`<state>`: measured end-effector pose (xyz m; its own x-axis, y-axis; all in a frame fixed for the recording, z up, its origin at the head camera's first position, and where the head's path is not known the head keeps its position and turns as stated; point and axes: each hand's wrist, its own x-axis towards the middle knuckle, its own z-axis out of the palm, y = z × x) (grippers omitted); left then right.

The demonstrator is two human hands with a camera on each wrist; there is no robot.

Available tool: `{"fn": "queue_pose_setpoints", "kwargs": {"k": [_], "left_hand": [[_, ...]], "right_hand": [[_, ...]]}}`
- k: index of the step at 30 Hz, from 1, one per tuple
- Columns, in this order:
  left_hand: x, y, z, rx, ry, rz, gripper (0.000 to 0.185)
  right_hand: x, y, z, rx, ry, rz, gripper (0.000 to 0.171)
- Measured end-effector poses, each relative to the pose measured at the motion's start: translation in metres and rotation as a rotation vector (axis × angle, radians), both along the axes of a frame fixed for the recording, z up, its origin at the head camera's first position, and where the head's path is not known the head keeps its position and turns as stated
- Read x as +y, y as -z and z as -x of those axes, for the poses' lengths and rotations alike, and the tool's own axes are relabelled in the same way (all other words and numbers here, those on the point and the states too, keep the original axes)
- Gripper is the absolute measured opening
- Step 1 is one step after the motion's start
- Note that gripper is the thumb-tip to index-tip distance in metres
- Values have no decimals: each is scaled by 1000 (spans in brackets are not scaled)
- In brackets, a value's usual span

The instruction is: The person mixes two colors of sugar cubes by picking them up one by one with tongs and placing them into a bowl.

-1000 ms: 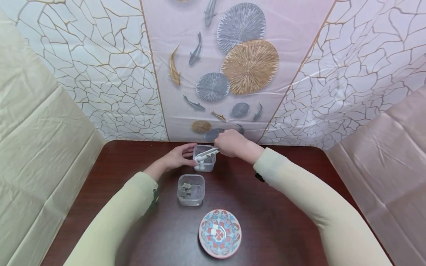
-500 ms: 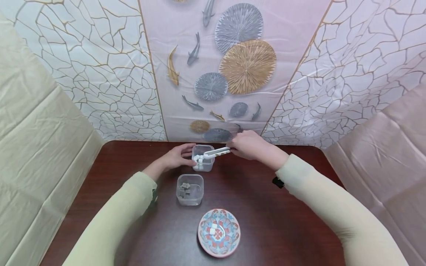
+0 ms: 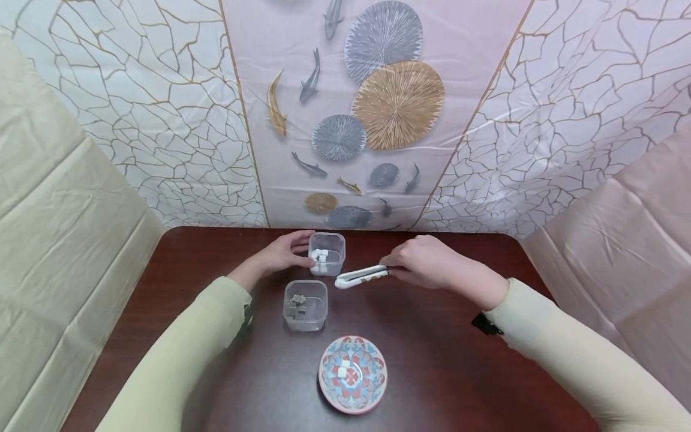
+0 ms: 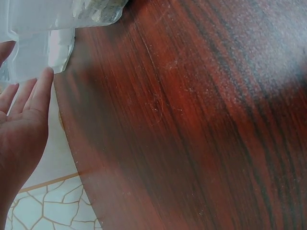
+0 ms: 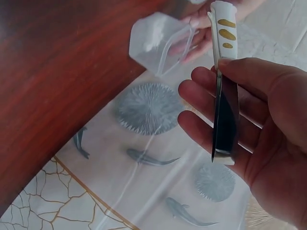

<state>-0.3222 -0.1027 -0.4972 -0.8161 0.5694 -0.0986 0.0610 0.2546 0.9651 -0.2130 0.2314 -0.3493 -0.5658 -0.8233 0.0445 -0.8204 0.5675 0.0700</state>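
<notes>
**Right hand [image 3: 423, 261] holds tongs [image 3: 364, 278] between two tubs and a bowl [image 3: 354, 401]; left hand [image 3: 283, 252] touches the far tub [image 3: 336, 268]**

The right hand grips the tongs at their handle end, thumb on one side and fingers on the other. The tongs are white with gold spots, and they reach out from the right hand toward the left, above the table [image 3: 448, 372], tips near the far tub's closest right corner. The two arms of the tongs lie close together; whether the tips hold anything is too small to tell.

The left hand is spread along the far tub's left side, thumb toward the person and straight fingers toward the back. White cubes [image 3: 321, 255] lie in that tub, on the side beside the left hand.

The near tub [image 3: 305, 326] stands closer to the person than the left hand and well apart from the right. Grey cubes [image 3: 297, 302] lie in its left half.

The bowl, patterned red and blue, sits nearer the person than both hands and, sideways, between them. Two white cubes in the bowl [image 3: 342, 372] lie side by side. Beyond both hands hangs a cloth [image 3: 302, 198] printed with fish and round leaves.
</notes>
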Motion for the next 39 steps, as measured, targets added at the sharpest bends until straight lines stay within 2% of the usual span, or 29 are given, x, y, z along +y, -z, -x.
{"fn": "queue_pose_setpoints", "kwargs": {"k": [9,19,25,39], "left_hand": [[-2,-3,-2,-6,-6,7,84],[-2,-1,0,-2,1,7,84],[-1,-2,-2,-14,2,-6,84],[-1,-1,0,-5,-4,0,84]], "right_hand": [[6,5,-36,-19,-63,6,18],[4,16,-64,50,-146,-44,21],[-2,25,-71,100,-165,-87,19],[-9,36,-76,71,-114,-133,18]]}}
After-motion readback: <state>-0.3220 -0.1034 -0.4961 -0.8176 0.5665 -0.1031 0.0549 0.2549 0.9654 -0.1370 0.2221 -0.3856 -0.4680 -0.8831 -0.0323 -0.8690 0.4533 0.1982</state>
